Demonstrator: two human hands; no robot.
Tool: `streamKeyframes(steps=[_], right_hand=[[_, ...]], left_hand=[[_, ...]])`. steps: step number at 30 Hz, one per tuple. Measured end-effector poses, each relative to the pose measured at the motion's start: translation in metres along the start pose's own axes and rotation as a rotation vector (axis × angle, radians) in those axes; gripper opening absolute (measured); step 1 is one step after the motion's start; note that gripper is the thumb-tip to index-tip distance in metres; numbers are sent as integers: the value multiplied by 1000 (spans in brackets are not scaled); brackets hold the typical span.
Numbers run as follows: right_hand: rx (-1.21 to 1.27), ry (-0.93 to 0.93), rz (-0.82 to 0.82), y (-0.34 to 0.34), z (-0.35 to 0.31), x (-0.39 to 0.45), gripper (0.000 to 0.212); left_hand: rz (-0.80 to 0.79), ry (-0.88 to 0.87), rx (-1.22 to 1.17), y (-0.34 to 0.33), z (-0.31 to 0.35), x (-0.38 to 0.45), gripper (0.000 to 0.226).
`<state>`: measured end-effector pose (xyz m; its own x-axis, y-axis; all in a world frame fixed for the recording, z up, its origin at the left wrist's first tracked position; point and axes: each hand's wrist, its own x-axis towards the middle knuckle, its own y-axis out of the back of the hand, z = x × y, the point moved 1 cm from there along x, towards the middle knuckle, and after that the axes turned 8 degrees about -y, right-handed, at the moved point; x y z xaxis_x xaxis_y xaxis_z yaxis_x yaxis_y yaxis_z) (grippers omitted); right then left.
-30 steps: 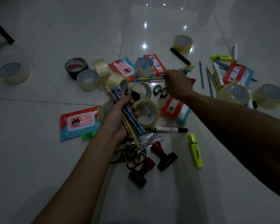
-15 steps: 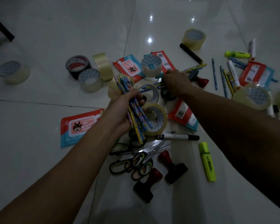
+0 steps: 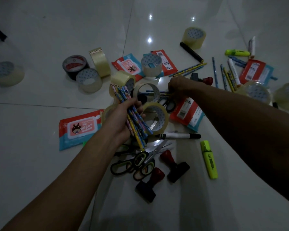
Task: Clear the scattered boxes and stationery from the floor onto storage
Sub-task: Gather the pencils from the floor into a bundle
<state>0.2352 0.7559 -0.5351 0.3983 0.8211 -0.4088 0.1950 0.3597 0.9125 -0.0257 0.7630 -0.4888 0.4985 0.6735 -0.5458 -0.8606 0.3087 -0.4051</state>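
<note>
Head camera looks steeply down, close over the dim, perhaps tiled floor (image 3: 40, 164)

Your left hand (image 3: 123, 112) holds a bunch of pencils (image 3: 132, 114) over the tape rolls (image 3: 155, 117); your right hand (image 3: 178, 87) sits behind them; scissors (image 3: 137, 162) and stamps (image 3: 173, 165) lie nearest you; a highlighter (image 3: 208, 159) lies to their right.
</note>
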Motion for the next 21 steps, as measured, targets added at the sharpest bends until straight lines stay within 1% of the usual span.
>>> streamKeyframes(steps=[5, 9, 12, 18, 21], right_hand=[[117, -22, 69, 2, 3, -12, 31], [270, -104, 160, 0, 12, -19, 27], [350, -139, 194, 3, 16, -26, 25], [252, -182, 265, -1, 11, -36, 23], [98, -215, 270, -6, 2, -38, 25]], left_hand=[[4, -15, -7, -5, 3, -5, 24], [9, -16, -4, -8, 6, -6, 23], [6, -18, -17, -12, 5, -7, 22], [3, -27, 3, -25, 1, -15, 19], [5, -31, 14, -23, -1, -15, 18]])
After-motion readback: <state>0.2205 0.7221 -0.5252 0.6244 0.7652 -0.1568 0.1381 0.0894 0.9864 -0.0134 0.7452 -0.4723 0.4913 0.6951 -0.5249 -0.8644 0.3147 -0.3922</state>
